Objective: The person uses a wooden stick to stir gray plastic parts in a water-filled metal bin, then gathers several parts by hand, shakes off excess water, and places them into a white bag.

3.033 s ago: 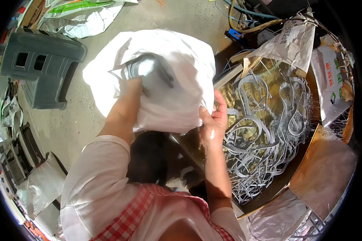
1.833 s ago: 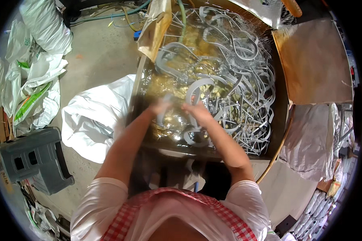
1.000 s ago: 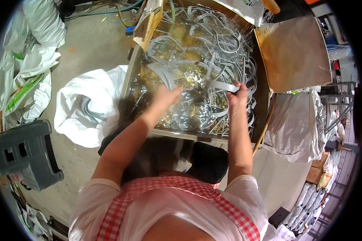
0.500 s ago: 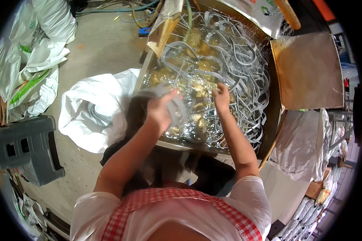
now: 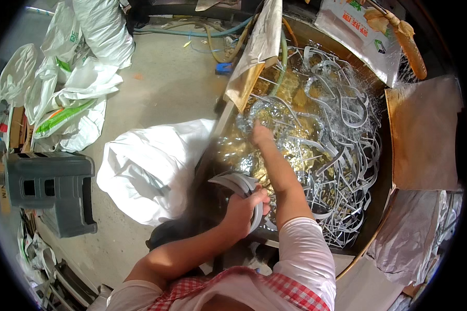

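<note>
My left hand (image 5: 242,211) is closed round a small bunch of curved grey strips (image 5: 232,181), held low over the tank's near edge. The strips look flat and bent into arcs. Farther off, my right hand (image 5: 262,135) reaches into the water at the tank's left part, beside a wet, blurred loop. Splashing hides its fingertips, so I cannot tell whether it grips anything. Many more curved grey strips (image 5: 355,111) lie tangled in the water, heaped toward the right. The metal tank (image 5: 220,124) holds clear water over a yellowish bottom.
Left of the tank slumps a white sack (image 5: 145,171). Beyond it stand a dark grey plastic step stool (image 5: 52,179) and several stuffed white bags (image 5: 101,31). A brown board (image 5: 423,135) leans at the tank's right; a cloth-covered board (image 5: 257,49) stands at its left.
My left hand has drawn nearer to me with its strips. My right hand has moved left into the water. The view has shifted, so the surroundings sit farther right and lower.
</note>
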`<action>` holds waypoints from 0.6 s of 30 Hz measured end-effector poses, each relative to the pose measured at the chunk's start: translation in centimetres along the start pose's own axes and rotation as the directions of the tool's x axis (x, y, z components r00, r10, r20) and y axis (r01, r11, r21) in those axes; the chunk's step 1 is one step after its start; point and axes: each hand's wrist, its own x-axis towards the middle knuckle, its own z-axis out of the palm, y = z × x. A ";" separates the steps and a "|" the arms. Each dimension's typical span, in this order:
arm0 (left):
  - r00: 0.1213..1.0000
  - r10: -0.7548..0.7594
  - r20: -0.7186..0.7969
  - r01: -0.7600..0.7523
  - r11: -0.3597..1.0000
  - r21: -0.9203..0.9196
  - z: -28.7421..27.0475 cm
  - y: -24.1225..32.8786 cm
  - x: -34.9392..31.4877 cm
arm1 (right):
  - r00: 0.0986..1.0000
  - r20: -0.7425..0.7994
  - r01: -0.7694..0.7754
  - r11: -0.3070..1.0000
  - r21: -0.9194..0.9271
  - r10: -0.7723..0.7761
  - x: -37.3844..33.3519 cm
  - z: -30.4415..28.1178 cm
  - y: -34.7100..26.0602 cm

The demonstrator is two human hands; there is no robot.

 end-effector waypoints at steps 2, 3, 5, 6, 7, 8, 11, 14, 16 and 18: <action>1.000 -0.002 -0.001 0.002 1.000 0.004 -0.1 -0.6 0.0 | 0.997 0.068 0.052 0.997 -0.059 -0.048 0.1 -0.3 2.7; 0.999 0.041 -0.008 -0.041 0.998 -0.037 -0.1 -0.7 0.5 | 0.986 0.134 0.111 0.988 -0.107 -0.096 -0.4 -0.4 4.4; 0.991 0.136 0.019 -0.134 0.987 -0.090 -0.4 -1.1 1.6 | 0.973 0.123 0.207 0.975 -0.076 -0.197 -2.6 -1.8 8.0; 0.990 0.140 0.037 -0.137 0.989 -0.054 -0.7 -1.1 1.6 | 0.947 0.092 0.311 0.950 -0.031 -0.307 -3.9 -2.5 9.5; 0.983 0.179 0.046 -0.175 0.982 -0.076 -1.0 -1.4 2.0 | 0.951 0.099 0.299 0.953 -0.050 -0.294 -5.9 -4.1 9.9; 0.974 0.222 0.046 -0.216 0.971 -0.098 -1.3 -1.7 2.3 | 0.958 0.119 0.244 0.960 0.137 -0.260 -8.7 -6.6 9.2; 0.961 0.262 0.084 -0.264 0.965 0.007 -0.8 -2.0 2.4 | 0.968 0.140 0.129 0.894 0.430 -0.207 -16.4 -12.4 9.6; 0.940 0.341 -0.013 -0.338 0.935 0.111 0.1 -2.4 2.6 | 0.969 0.168 0.054 0.817 0.575 -0.182 -22.3 -16.3 9.4; 0.945 0.311 0.096 -0.318 0.946 0.060 0.2 -2.6 2.8 | 0.972 0.087 0.115 0.759 0.640 -0.220 -25.1 -17.4 9.8; 0.967 0.177 0.183 -0.204 0.969 0.141 0.6 -2.5 1.8 | 0.980 0.065 0.095 0.733 0.673 -0.187 -27.2 -18.4 9.3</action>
